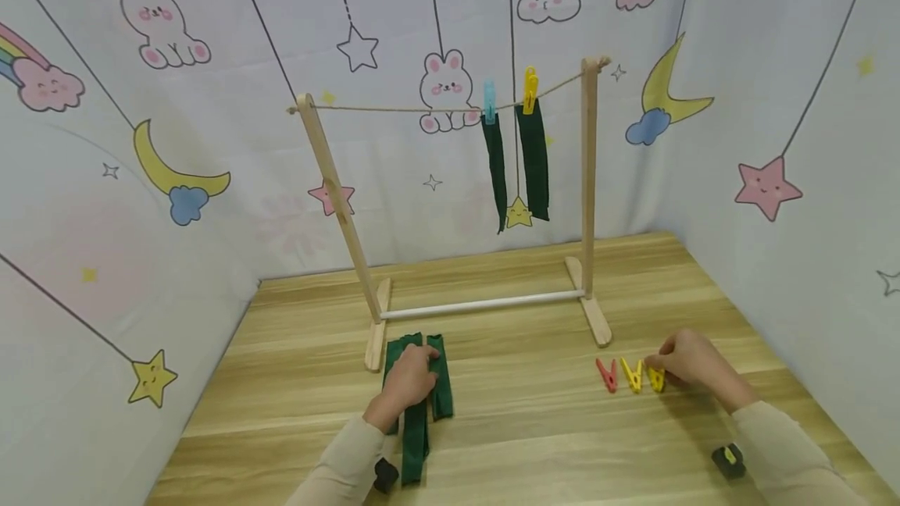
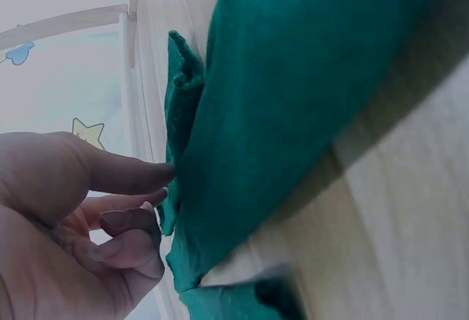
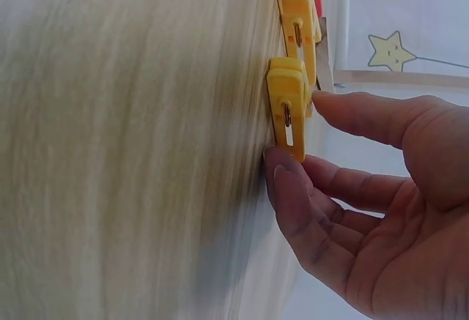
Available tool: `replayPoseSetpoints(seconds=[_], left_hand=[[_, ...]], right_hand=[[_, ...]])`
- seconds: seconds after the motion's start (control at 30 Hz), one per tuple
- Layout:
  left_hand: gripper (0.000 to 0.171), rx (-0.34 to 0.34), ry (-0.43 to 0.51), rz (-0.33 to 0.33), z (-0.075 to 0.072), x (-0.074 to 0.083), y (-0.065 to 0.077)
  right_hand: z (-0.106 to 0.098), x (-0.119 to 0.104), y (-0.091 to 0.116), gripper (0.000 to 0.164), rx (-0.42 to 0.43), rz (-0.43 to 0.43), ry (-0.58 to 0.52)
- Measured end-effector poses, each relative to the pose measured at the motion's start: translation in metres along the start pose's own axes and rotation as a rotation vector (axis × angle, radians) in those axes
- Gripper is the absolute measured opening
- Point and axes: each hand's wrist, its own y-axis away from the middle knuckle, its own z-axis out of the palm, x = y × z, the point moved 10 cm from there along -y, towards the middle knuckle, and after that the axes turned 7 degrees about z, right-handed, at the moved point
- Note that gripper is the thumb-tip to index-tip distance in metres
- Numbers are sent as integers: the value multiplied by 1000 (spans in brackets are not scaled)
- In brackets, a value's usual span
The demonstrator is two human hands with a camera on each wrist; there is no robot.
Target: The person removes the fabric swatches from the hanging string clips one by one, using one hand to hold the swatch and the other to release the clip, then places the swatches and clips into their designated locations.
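My left hand [image 1: 408,377] is over several dark green cloth strips [image 1: 416,455] on the table. In the left wrist view its thumb and curled fingers touch the far end of a green strip [image 2: 293,78]; whether they pinch it is unclear. Thumb and fingertips of my right hand [image 1: 692,361] grip a yellow clothespin [image 3: 287,108] from its two sides, while the clothespin stays on the table. Beside it stand another yellow clothespin [image 1: 633,375] and a red clothespin [image 1: 608,375].
Behind the hands stands a wooden rack [image 1: 589,178] with a string [image 1: 394,109]. A light blue clothespin [image 1: 489,102] and a yellow one [image 1: 530,90] hold two hanging dark green strips [image 1: 536,162]. A white rod [image 1: 485,305] joins the rack's feet. Printed curtains enclose the table [image 1: 520,412].
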Motion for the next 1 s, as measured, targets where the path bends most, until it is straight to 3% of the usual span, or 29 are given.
replayPoseSetpoints(seconds=[0.2,0.5,0.7,0.9,1.0], left_hand=[[41,0,3,82,-5,4,-2],[41,41,10,135,-17,5,-3],[46,54,6,124,-29,3,-8],[50,56,18,80,-44,8,-13],[50,70,-14,94,-50,12,-15]], right_hand=[[-10,0,0,34,0,0,47],[-27,-18,-6,40,22,-35,48],[-37,-47,-5,31,30,-107,29],[-50,-78,-5,36,66,-141,39],[-55,-90,-5,38,68,-150,31]])
